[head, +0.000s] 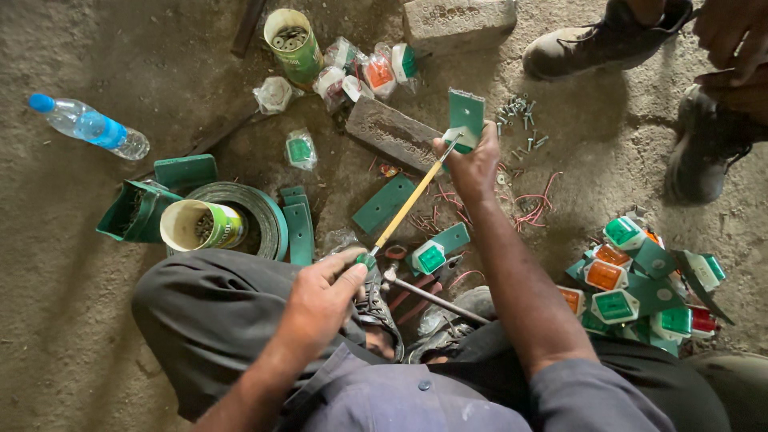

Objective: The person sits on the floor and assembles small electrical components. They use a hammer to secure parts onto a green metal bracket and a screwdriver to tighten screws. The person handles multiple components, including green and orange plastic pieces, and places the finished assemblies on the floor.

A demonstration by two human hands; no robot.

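We seem mid-fastening: our right hand (474, 164) grips the green plate (466, 114) just beyond the brick (392, 132), while our left hand (324, 292) closes round the screwdriver (408, 204). Next calls for steady turning.

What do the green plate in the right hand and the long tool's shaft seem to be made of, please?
Green plate: probably rubber or plastic, matte, flat, evenly coloured. Tool shaft: seemingly yellowish wood or plastic, smooth; it is too small to tell which.
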